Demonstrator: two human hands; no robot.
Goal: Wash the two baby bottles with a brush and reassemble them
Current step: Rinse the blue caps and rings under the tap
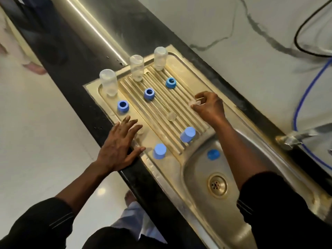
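Observation:
Three clear bottle bodies stand upside down on the steel drainboard (185,72): one at the left (108,82), one in the middle (137,67) and one at the back (160,58). Three blue collar rings (123,106) (149,94) (170,82) lie in front of them. Two blue caps (159,151) (187,134) stand near the basin, and a third (213,154) lies inside it. A clear teat (171,116) rests on the ridges. My right hand (208,106) pinches another clear teat (195,102). My left hand (119,146) rests flat, fingers spread, over a third clear teat (140,131).
The sink basin (201,169) with its drain (217,184) lies at the lower right, and a tap (298,137) reaches over it. A blue hose (303,97) and a black cable (305,24) run along the marble wall. The black counter edge (75,72) borders the drainboard.

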